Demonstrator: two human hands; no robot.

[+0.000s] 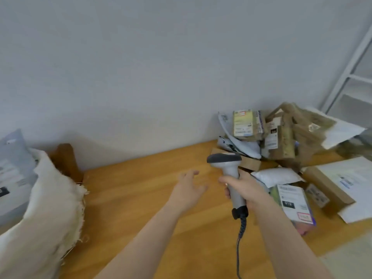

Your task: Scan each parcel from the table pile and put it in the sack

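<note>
My right hand (244, 188) grips the handle of a grey barcode scanner (227, 164), held upright with its dark head at the top and its cable hanging down. My left hand (189, 188) is stretched out over the wooden table (141, 194), fingers spread and holding nothing. The parcel pile (285, 137) lies at the right: brown boxes, white and grey mailers, and a labelled packet (291, 204) just right of my right hand. The off-white sack (46, 208) stands at the left table edge with a grey labelled parcel (14, 168) in its mouth.
A pale wall runs behind the table. A white metal rack (350, 77) stands at the far right. A brown wooden post (66, 158) rises behind the sack. A large flat box with a white label (342, 184) lies at the right edge.
</note>
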